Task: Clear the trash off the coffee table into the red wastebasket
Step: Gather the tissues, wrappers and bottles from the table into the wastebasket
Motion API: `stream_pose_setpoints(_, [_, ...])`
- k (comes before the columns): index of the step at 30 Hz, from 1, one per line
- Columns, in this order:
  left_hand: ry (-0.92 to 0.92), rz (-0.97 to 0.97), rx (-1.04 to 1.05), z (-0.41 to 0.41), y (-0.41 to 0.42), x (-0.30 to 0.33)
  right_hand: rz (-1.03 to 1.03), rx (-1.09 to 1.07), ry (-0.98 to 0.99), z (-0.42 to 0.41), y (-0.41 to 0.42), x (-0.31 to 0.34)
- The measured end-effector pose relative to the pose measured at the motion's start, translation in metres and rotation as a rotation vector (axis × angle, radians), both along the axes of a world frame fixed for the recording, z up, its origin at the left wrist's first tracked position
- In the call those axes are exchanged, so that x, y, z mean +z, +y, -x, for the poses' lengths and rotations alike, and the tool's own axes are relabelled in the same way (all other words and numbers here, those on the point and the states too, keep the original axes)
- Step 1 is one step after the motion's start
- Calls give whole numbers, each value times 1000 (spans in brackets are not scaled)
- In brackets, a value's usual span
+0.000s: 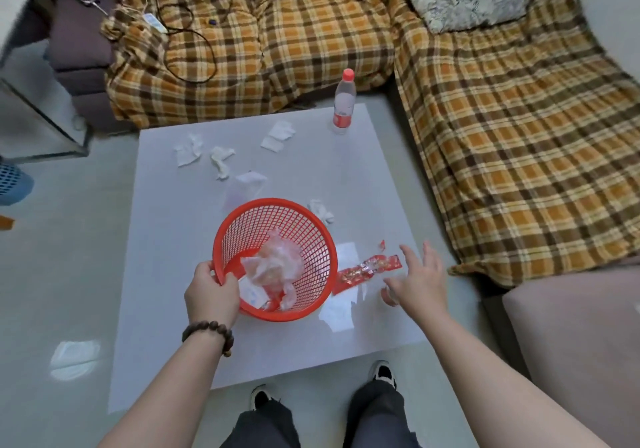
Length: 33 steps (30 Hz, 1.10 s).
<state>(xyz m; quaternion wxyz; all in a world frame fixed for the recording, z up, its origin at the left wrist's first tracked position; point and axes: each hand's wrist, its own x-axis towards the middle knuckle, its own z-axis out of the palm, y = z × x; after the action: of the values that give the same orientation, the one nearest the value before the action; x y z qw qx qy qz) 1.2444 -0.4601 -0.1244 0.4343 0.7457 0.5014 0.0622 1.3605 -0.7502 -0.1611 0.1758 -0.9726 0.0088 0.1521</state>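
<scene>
The red wastebasket (pixel 311 239) is tilted over the pale coffee table (pixel 363 177), and my left hand (pixel 211 297) grips its near rim. Crumpled clear plastic (pixel 277 267) and paper lie inside it. My right hand (pixel 417 279) hovers open, fingers spread, just right of a red snack wrapper (pixel 367 267) lying flat on the table. Beside the wrapper are white paper scraps (pixel 337 312). A crumpled tissue (pixel 320 210) sits behind the basket. More tissues (pixel 188 149) (pixel 221 160) (pixel 278 135) and a clear bag (pixel 244 186) lie farther back.
A water bottle (pixel 344 101) with a red cap stands at the table's far right edge. A plaid-covered sofa (pixel 242 49) wraps the far and right sides, with cables on it. A glass side table (pixel 38 115) stands at the left. My feet are at the table's near edge.
</scene>
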Motion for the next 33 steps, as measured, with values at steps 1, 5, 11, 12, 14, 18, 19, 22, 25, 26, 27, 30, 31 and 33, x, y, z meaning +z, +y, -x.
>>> stream_pose_setpoints(1, [5,-1,14,-4,-9,0,-2,24,60,-1,-7,-8])
stream_pose_setpoints(5, [-2,0,86,-12,-50,-3,-76,129,68,-5,-29,-25])
stream_pose_setpoints(11, [-10,-16,201,-9,-117,-8,-223,159,-86,-42,-57,-5])
stream_pose_setpoints(12, [-6,-11,218,-8,-124,-7,-272,141,-155,-50,-59,6])
stream_pose_setpoints(14, [-1,-11,241,-6,-134,-6,-405,106,-287,-64,-57,34])
stream_pose_setpoints(18, [-30,-19,265,-1,-144,1,-709,148,-502,-72,-35,96])
stream_pose_setpoints(19, [-41,-20,270,-1,-147,3,-767,178,-518,-69,-28,106])
stream_pose_setpoints(22, [-69,-7,245,0,-153,10,-850,318,-487,-52,-5,119])
stream_pose_setpoints(25, [-88,9,192,0,-157,19,-817,481,-355,-32,16,108])
stream_pose_setpoints(26, [-95,10,171,0,-158,22,-788,534,-314,-27,21,102])
stream_pose_setpoints(27, [-103,13,150,-1,-159,26,-761,581,-282,-23,25,95])
stream_pose_setpoints(30, [-138,45,84,-1,-160,36,-716,641,-215,-18,33,78])
stream_pose_setpoints(31, [-145,51,66,0,-159,39,-697,646,-198,-17,35,74])
stream_pose_setpoints(33, [-156,44,55,3,-157,44,-634,666,-171,-17,38,66])
